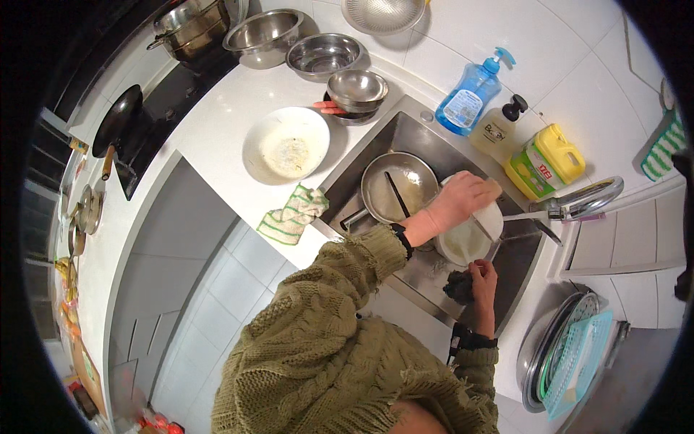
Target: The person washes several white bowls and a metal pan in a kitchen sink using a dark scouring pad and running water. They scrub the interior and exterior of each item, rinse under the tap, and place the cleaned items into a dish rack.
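My left hand (463,195) reaches over the sink, its fingers on the upper rim of a tilted white bowl (492,219). Water from the chrome tap (588,198) runs onto that bowl. Beneath it lies another white bowl (461,244) with cloudy liquid in it. My right hand (484,279), lower down in the sink, pinches a dark scouring pad (459,287). Left of the bowls a metal pan (374,182) sits in the stainless-steel sink (406,130). A thin black utensil (397,194) rests in the pan.
On the counter are a large white bowl (265,146), a striped cloth (293,217) and stacked steel bowls (358,89). Behind the sink stand a blue pump bottle (469,92), a clear pump bottle (493,133) and a yellow jug (547,160). A turquoise basket (580,363) leans at the right.
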